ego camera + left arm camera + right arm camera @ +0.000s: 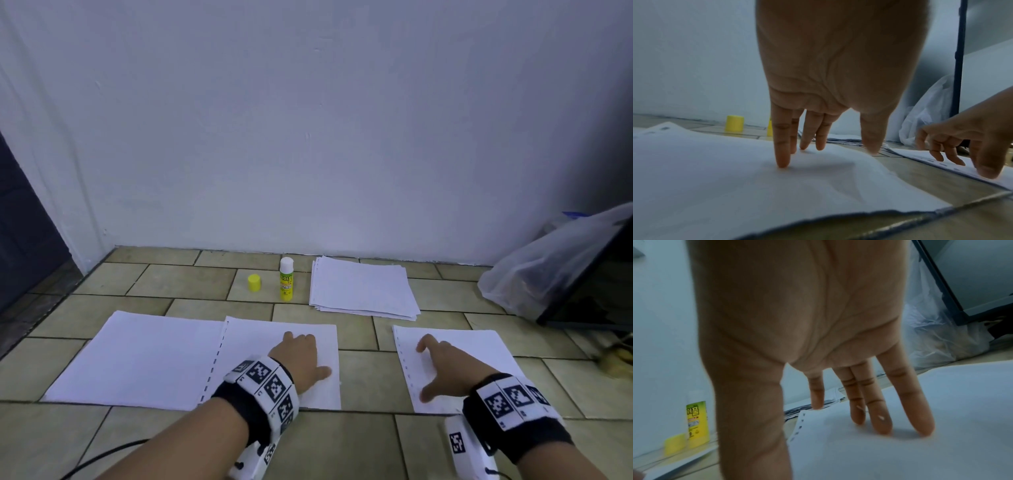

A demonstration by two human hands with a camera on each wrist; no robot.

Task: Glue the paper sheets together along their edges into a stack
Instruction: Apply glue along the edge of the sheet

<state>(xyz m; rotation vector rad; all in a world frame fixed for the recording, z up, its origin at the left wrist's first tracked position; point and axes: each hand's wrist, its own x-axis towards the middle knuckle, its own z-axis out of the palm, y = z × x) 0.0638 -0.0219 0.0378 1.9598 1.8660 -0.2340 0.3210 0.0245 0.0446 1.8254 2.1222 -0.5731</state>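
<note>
Two white sheets lie side by side on the tiled floor. The punched edge of the middle sheet overlaps the left sheet. My left hand rests on the middle sheet, and its straight fingers touch the paper. A third, separate sheet with a punched left edge lies to the right. My right hand is spread on it, fingertips down near the holes. Further back, an uncapped glue stick stands beside its yellow cap. Neither hand holds anything.
A stack of loose sheets lies by the wall, right of the glue stick. A clear plastic bag and a dark leaning panel fill the right corner. A dark door stands at the left. A black cable runs under my left arm.
</note>
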